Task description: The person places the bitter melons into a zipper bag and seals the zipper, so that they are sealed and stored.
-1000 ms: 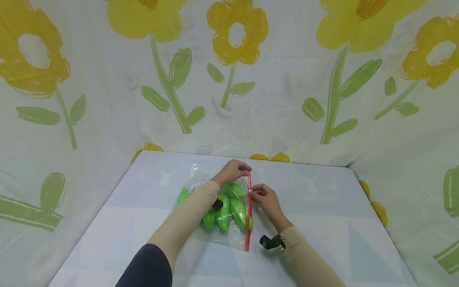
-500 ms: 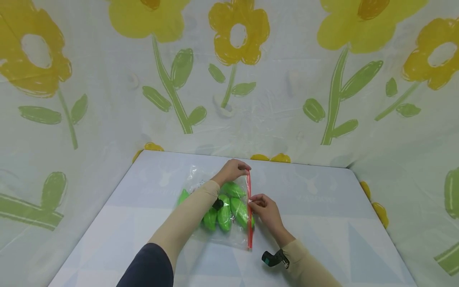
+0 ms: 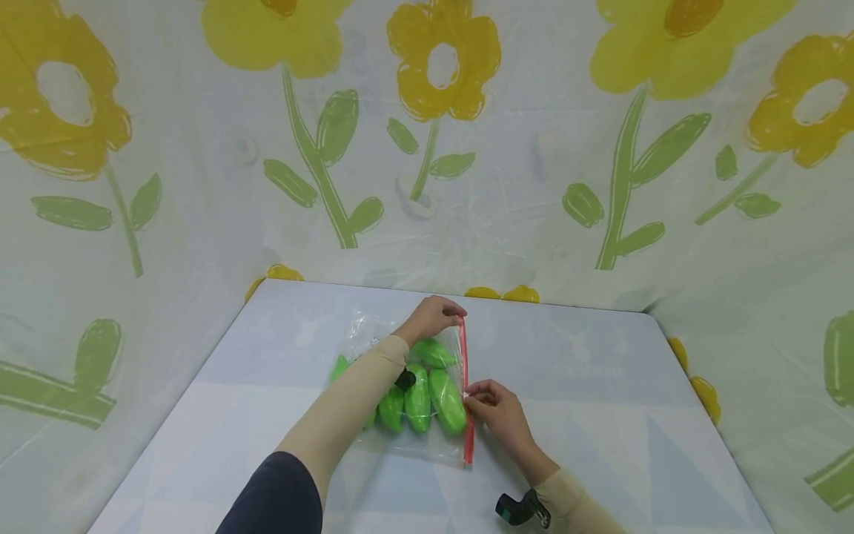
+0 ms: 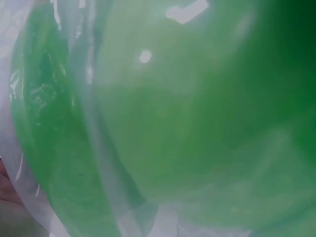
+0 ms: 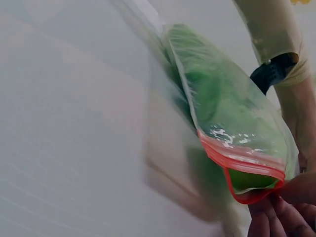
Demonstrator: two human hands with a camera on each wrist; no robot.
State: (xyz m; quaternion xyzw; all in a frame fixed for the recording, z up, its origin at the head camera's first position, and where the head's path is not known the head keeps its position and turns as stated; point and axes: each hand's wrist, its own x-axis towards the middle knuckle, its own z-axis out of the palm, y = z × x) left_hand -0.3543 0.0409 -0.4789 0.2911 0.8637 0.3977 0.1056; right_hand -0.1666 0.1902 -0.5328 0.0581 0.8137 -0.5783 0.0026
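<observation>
A clear zip bag with a red zip strip lies on the table, holding several smooth, elongated bright green pieces. At the far end of the strip, my left hand pinches the bag's corner. My right hand pinches the zip further down, thumb and fingers on the strip. Between the right hand and the near corner, the red lips gape apart in the right wrist view, a green piece just inside. Green pieces under plastic fill the left wrist view. The left forearm hides part of the bag.
The pale table has printed triangles and extends around the bag. A flowered curtain stands behind and at both sides. A black wrist camera sits on the right wrist, and another on the left overlaps the bag.
My right hand has slid along the red zip toward its near end, pinching it throughout. My left hand keeps its place at the far corner. The bag's near corner has shifted slightly right.
</observation>
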